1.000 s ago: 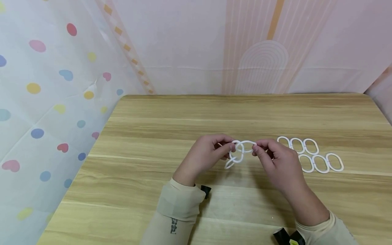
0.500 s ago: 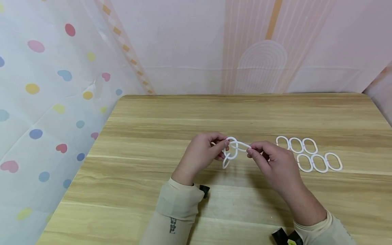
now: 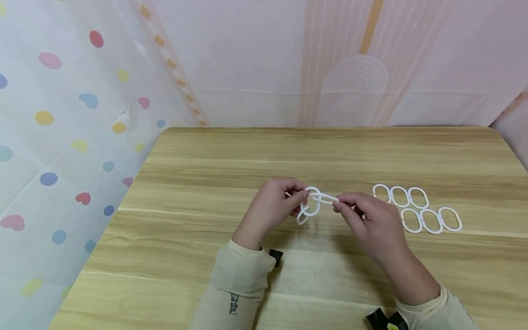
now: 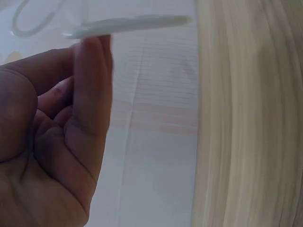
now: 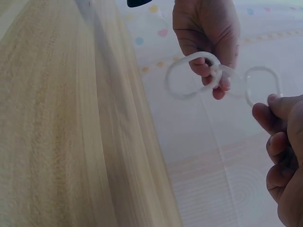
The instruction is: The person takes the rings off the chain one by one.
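Observation:
Three white plastic oval chain links hang together above the table between both hands. My left hand pinches the middle link between thumb and fingers. Thumb and forefinger of my right hand grip the far end of the right link, which crosses the middle one. A third link dangles from the middle link's lower left. The left wrist view shows a link nearly edge-on above the fingertips. In the right wrist view, the dangling link is below my left hand, and the middle link is blurred.
On the wooden table, right of the hands, lie two rows of white oval links, a back row and a front row. My right hand is close to both. Patterned cloth hangs behind the table's back edge.
Both hands have shifted slightly left with the links. The right link has tilted down toward my right fingers. The dangling link has swung a little left.

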